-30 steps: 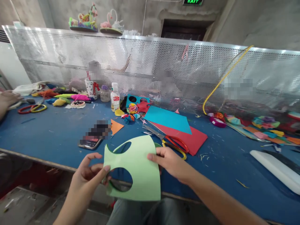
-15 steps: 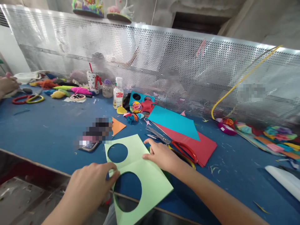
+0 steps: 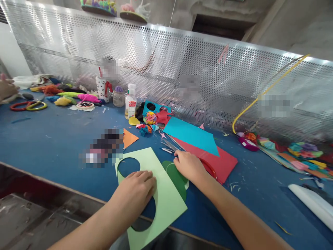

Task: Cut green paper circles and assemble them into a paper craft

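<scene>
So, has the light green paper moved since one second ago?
Yes. The light green paper was held up over the table edge; now it lies flat on the blue table, nearer the red paper, under the left hand.

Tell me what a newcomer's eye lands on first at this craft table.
First, the light green sheet with round holes cut in it, at the near edge of the blue table, pressed flat under the left hand. Next, the right hand on the scissors, which lie on the red sheet and turquoise sheet. Behind runs a shiny perforated metal screen.
</scene>
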A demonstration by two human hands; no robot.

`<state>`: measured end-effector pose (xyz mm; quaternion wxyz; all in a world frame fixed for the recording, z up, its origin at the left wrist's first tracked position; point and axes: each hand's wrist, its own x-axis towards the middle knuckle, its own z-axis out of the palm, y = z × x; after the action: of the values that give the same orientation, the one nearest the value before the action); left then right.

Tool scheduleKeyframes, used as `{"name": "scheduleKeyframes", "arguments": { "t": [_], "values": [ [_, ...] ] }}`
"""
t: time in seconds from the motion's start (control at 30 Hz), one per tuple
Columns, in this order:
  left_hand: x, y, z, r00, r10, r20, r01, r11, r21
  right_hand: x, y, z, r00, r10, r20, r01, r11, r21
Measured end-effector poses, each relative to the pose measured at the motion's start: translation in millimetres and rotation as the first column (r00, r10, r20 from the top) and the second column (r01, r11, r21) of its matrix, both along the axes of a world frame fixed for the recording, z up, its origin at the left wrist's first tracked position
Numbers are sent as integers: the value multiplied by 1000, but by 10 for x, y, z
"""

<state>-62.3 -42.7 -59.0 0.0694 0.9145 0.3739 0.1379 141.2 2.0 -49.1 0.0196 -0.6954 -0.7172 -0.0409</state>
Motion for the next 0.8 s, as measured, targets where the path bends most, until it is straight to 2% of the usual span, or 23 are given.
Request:
{"name": "scheduleKeyframes", "arguments": {
  "t": [0.23,0.47,0.63,0.7,0.8],
  "values": [
    [49,-53,-3,991,120,63,-118,992,-37,198,88,-25,993,-109,56,107,994,33],
    [14,-64,24,972,224,70,-224,974,3,444,204,-56,997,71,-32,-70,997,27],
    [-20,-76,-31,940,332,78,-331,943,-27,453,241,-121,989,133,-71,-125,986,107],
    [-32,-72,-81,934,350,76,-348,937,-36,426,224,-75,984,142,-106,-125,980,154],
    [-49,-61,-145,933,356,59,-353,934,-52,372,156,98,971,155,-179,-115,970,216]
  ]
}}
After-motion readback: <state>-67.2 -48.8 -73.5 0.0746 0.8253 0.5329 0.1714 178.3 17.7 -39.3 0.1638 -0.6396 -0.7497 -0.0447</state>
